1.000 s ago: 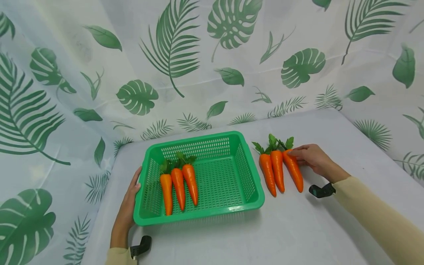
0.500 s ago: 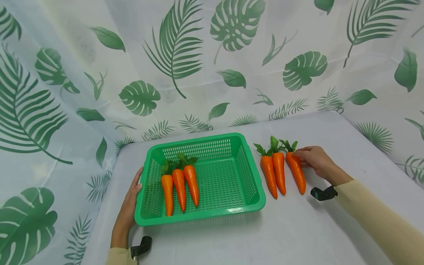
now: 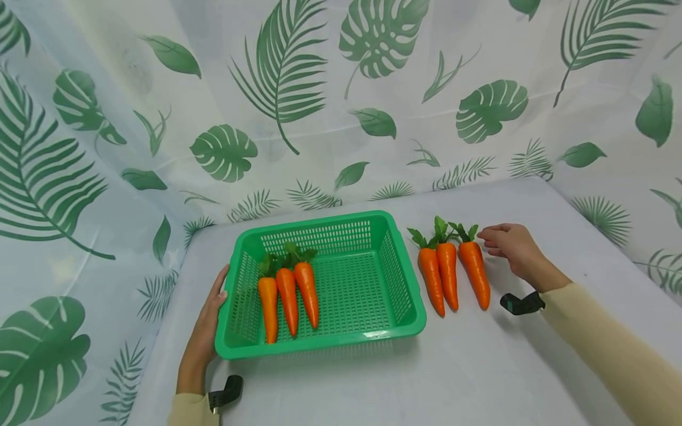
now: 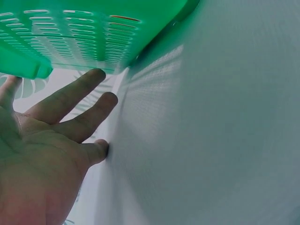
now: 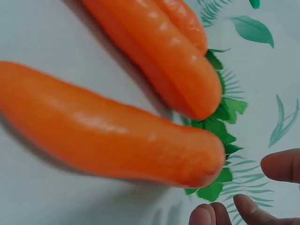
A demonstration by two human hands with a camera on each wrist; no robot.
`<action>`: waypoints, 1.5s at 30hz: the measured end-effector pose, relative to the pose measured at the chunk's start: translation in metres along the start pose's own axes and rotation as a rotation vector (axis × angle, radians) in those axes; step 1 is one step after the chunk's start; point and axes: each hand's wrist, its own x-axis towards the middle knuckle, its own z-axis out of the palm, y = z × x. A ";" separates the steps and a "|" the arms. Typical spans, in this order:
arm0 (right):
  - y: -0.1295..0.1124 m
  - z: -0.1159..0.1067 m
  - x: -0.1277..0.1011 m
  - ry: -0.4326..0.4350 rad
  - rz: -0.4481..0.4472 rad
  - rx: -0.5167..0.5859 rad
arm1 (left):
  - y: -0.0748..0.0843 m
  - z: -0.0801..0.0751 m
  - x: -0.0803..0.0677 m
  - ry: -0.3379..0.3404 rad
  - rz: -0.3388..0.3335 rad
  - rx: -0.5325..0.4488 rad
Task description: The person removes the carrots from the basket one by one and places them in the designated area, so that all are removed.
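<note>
The left hand (image 3: 205, 334) lies flat and relaxed against the left wall of the green perforated plastic basket (image 3: 396, 284), fingers straight, thumb near the rim; the left wrist view shows those fingers (image 4: 70, 101) stretched out just beneath the slotted green wall (image 4: 70, 37), holding nothing. Inside the basket, along its left side, three smooth orange plastic carrots (image 3: 288, 299) lie side by side, glossy tapered bodies pointing toward the person, green leafy tops toward the far wall. Over on the right, the right hand (image 3: 511, 248) rests on the pale grey cloth-covered surface (image 3: 479, 367) with its fingers loosely extended and apart, gripping nothing, fingertips just beside the leafy top of the nearest carrot but not touching it. That carrot, the rightmost orange plastic carrot (image 3: 474, 278), lies on the surface to the right of the basket, with two more orange carrots (image 3: 439, 278) lined up close on its left, all three parallel, tips toward the person. From the right wrist view that carrot (image 5: 112, 136) fills the picture: a slick, faintly ridged skin with a blunt rounded shoulder and a flat green fabric-like leaf tuft (image 5: 218, 185), the fingertips (image 5: 281, 165) hovering a little off it. Behind everything hangs a white backdrop printed with green leaves (image 3: 277, 71).
</note>
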 end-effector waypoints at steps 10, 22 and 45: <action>-0.023 0.003 0.000 -0.004 -0.068 0.047 | -0.001 0.001 0.002 0.010 -0.009 0.004; -0.060 0.013 -0.006 -0.110 -0.159 0.048 | -0.002 0.001 0.001 0.004 -0.007 -0.015; -0.108 0.036 -0.013 -0.210 -0.203 0.132 | 0.001 0.001 0.001 0.007 -0.011 -0.007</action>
